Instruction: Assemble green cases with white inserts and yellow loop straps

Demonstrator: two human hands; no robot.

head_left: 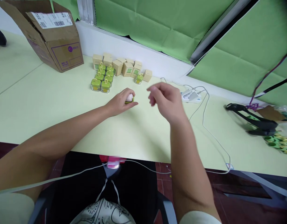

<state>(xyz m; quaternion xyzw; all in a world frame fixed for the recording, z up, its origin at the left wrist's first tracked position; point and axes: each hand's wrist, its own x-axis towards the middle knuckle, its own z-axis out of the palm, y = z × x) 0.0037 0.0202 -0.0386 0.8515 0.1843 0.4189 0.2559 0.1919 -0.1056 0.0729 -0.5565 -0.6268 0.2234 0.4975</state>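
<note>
My left hand (121, 102) is closed round a small green-rimmed case with a pale, rounded piece (129, 98) showing in it; the fingers cover most of it. Right of it, my right hand (165, 99) is raised over the table, fingers curled in and thumb near the index finger. Whether anything small is pinched there is hidden. Beyond my left hand stand several small clear cases with green lids and loops (105, 85), grouped in rows. One more green-lidded case (139, 78) stands apart, to their right.
Small tan boxes (128, 69) line the wall behind the cases. An open cardboard carton (65, 56) stands at the back left. A white power strip (191, 95) with cables lies right of my right hand. Farther right are a black frame-like object (262, 124) and green pieces (278, 143).
</note>
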